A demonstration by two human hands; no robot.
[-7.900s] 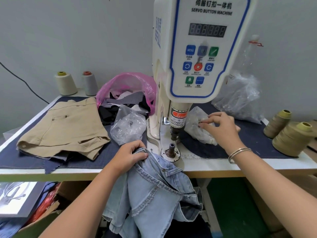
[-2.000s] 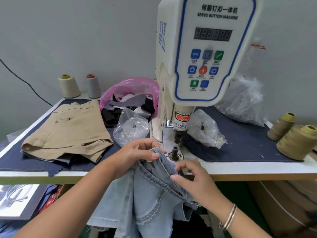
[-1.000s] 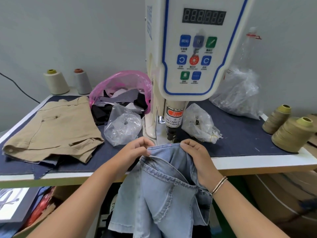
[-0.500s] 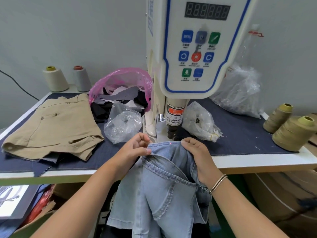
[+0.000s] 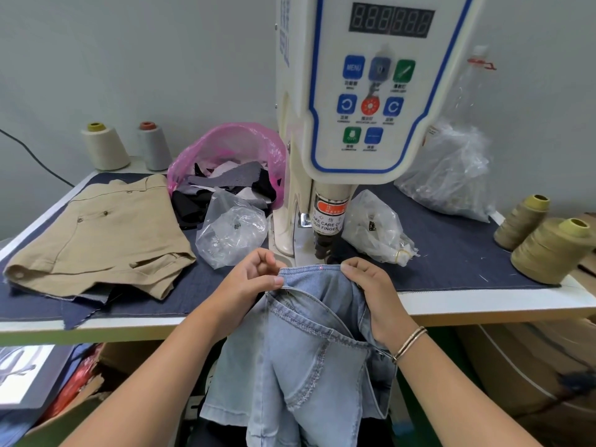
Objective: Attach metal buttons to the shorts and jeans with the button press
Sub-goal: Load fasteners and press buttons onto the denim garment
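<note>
A: Item one, the jeans (image 5: 309, 333). Where do we have them now?

B: Waistband laid flat under the head of the button press (image 5: 325, 201), the rest hanging off the table (image 5: 483, 301) edge. Two seconds ago the lower post was bare and we were only feeding the band toward it; now the denim covers it, and a small red dot sits on the cloth below the punch.

A: Hands?

B: Left hand (image 5: 248, 285), fingers curled, pinching the band's left end. Right hand (image 5: 367, 291), thumb on top and fingers tucked under, gripping the right end. Together we stretch the band taut; both have barely shifted in the last half second.

A: Meaning?

B: We judge alignment done and pressing next. Fingers sit near the punch, so care there.

A: Surroundings?

B: Tan shorts (image 5: 96, 233) on the left with buttons showing; clear bags (image 5: 232, 233) either side of the press; thread cones (image 5: 548, 250) at right.
</note>
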